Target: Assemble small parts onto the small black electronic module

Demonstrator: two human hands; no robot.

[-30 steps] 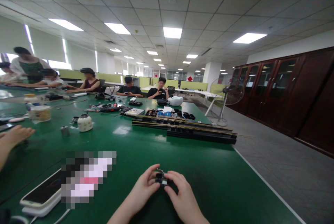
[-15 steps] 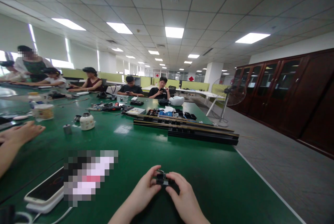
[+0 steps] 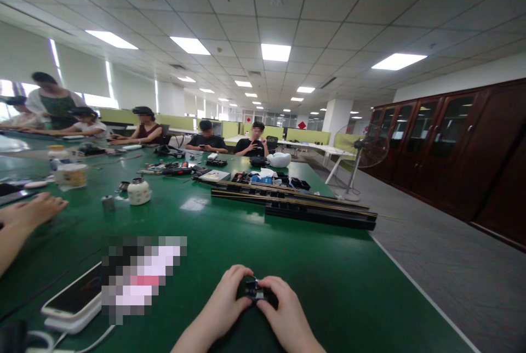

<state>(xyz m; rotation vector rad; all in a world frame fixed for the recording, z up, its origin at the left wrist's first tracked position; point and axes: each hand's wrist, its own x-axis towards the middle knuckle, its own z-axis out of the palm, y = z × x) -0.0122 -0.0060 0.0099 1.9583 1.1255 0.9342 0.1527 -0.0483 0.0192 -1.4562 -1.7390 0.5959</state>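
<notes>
Head camera: left hand (image 3: 228, 302) and right hand (image 3: 285, 305) pinch a small black part (image 3: 253, 290) between fingertips at a green table (image 3: 345, 271); handling appears unfinished, the part not yet released, finer progress too small to tell.

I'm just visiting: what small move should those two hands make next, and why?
Probably ease the right hand's fingertips back slightly while the left hand holds the small black object with a silvery patch. Both hands pinch it from opposite sides, so the left may support it, and the right fingers partly cover its end.
</notes>
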